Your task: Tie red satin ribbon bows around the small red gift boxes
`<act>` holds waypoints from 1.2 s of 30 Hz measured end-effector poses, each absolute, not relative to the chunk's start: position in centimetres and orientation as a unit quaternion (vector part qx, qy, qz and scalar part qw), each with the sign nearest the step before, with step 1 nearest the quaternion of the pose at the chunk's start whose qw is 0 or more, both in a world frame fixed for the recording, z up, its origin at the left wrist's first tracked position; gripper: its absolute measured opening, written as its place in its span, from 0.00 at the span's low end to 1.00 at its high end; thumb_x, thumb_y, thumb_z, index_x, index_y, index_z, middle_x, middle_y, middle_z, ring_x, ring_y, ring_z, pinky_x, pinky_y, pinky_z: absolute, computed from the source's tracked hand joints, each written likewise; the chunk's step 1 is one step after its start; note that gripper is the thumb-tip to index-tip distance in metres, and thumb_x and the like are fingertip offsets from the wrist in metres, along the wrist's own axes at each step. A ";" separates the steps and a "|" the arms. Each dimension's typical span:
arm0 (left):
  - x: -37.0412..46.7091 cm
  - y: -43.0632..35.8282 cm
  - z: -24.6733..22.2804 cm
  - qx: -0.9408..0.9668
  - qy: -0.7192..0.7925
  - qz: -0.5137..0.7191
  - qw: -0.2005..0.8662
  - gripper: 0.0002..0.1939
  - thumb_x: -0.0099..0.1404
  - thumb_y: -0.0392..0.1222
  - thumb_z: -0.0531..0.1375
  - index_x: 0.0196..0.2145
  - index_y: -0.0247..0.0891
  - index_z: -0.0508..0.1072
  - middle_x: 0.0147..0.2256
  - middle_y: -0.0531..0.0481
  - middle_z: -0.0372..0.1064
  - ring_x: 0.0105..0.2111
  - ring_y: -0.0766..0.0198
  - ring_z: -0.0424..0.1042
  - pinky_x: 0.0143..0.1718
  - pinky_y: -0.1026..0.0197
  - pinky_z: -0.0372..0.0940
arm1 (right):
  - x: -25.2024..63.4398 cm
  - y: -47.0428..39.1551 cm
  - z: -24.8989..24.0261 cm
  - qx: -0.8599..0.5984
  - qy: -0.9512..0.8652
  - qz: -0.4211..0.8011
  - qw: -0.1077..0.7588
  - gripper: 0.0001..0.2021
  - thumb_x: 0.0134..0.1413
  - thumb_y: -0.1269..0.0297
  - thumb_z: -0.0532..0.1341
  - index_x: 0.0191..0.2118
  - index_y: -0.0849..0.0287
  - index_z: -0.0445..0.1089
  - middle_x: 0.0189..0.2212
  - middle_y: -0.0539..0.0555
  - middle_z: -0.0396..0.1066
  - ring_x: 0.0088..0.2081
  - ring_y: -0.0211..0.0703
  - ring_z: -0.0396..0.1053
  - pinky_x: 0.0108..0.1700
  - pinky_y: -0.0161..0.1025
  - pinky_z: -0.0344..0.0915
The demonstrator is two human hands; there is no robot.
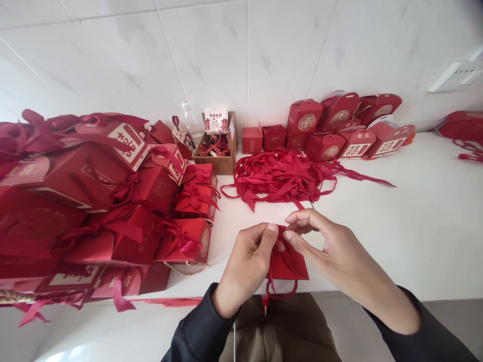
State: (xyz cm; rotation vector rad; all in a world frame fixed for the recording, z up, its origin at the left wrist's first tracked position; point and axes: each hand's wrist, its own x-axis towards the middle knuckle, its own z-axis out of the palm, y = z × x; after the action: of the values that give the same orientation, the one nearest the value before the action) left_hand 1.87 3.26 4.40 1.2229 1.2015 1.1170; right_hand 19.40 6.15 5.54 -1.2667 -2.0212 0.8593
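Note:
A small red box (292, 264) with a twisted cord handle rests at the near edge of the white counter, between my hands. My left hand (251, 256) is closed over the box's upper left side, thumb pressed against the fingers; what it pinches is mostly hidden, perhaps ribbon. My right hand (313, 234) is over the upper right side of the box, its thumb and fingers apart, the thumb tip close to the box top. Beyond the hands lies a loose heap of red ribbons (281, 176).
Stacked red boxes with bows (128, 229) fill the left side. A cardboard box (219, 163) with small items stands near the tiled wall, beside a clear bottle (192, 123). Red boxes (332, 125) line the wall. A red bag (462, 125) lies far right.

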 end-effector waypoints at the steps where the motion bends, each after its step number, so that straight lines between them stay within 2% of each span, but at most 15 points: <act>1: 1.9 3.2 4.4 0.506 0.506 0.469 0.518 0.24 0.72 0.58 0.54 0.25 0.38 0.70 0.26 0.49 0.69 0.30 0.62 0.67 0.36 0.60 0.62 | 19.3 6.1 5.4 -0.480 -0.759 0.328 0.292 0.06 0.66 0.57 0.62 0.45 0.50 0.68 0.37 0.49 0.77 0.40 0.45 0.77 0.43 0.40 0.73; 7: 1.8 3.0 4.2 0.499 0.520 0.474 0.505 0.23 0.73 0.55 0.54 0.26 0.37 0.70 0.26 0.50 0.68 0.30 0.63 0.67 0.36 0.61 0.62 | 18.8 5.5 5.2 -0.480 -0.748 0.345 0.300 0.04 0.65 0.62 0.60 0.45 0.51 0.68 0.32 0.48 0.76 0.34 0.44 0.76 0.39 0.39 0.73; 12: 1.9 2.7 4.4 0.517 0.494 0.465 0.523 0.14 0.70 0.50 0.60 0.37 0.36 0.76 0.33 0.49 0.74 0.35 0.62 0.71 0.39 0.63 0.64 | 18.6 5.0 5.5 -0.467 -0.761 0.330 0.308 0.06 0.67 0.61 0.58 0.39 0.52 0.72 0.35 0.50 0.77 0.36 0.45 0.76 0.39 0.39 0.72; 15: 1.9 2.7 4.3 0.539 0.496 0.450 0.511 0.17 0.72 0.50 0.57 0.34 0.35 0.75 0.30 0.50 0.71 0.33 0.64 0.68 0.37 0.64 0.63 | 18.8 5.0 5.5 -0.460 -0.765 0.328 0.309 0.06 0.68 0.61 0.58 0.40 0.51 0.73 0.36 0.50 0.77 0.37 0.45 0.76 0.39 0.39 0.72; 19: 1.7 2.8 4.2 0.562 0.501 0.434 0.495 0.20 0.75 0.50 0.54 0.30 0.35 0.72 0.28 0.52 0.67 0.29 0.67 0.63 0.33 0.65 0.60 | 18.9 5.1 5.7 -0.478 -0.741 0.337 0.331 0.09 0.70 0.54 0.59 0.42 0.51 0.72 0.34 0.48 0.74 0.36 0.43 0.73 0.36 0.36 0.68; 24: 1.2 3.0 4.3 0.588 0.487 0.412 0.498 0.20 0.75 0.48 0.53 0.28 0.35 0.70 0.28 0.52 0.67 0.31 0.66 0.64 0.36 0.64 0.61 | 18.6 5.3 5.8 -0.460 -0.736 0.375 0.326 0.11 0.71 0.53 0.58 0.39 0.52 0.71 0.34 0.48 0.73 0.36 0.42 0.70 0.38 0.36 0.66; 30: 0.6 3.2 4.4 0.605 0.470 0.388 0.513 0.19 0.75 0.48 0.53 0.30 0.34 0.72 0.29 0.51 0.69 0.32 0.65 0.65 0.37 0.64 0.61 | 18.5 5.5 5.5 -0.477 -0.720 0.397 0.309 0.14 0.72 0.50 0.55 0.40 0.52 0.69 0.33 0.48 0.71 0.33 0.41 0.68 0.36 0.37 0.64; 36: 0.5 3.3 4.4 0.609 0.461 0.382 0.520 0.18 0.75 0.47 0.54 0.31 0.35 0.73 0.30 0.51 0.71 0.33 0.65 0.68 0.39 0.64 0.62 | 18.7 5.7 5.6 -0.482 -0.720 0.414 0.278 0.15 0.71 0.49 0.57 0.36 0.52 0.69 0.29 0.47 0.69 0.32 0.41 0.67 0.35 0.37 0.63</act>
State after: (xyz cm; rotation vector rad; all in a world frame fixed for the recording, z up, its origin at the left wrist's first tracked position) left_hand 0.52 3.28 4.40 1.4593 1.1062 0.9159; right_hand 18.68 5.75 5.59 -1.2948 -1.9321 1.1113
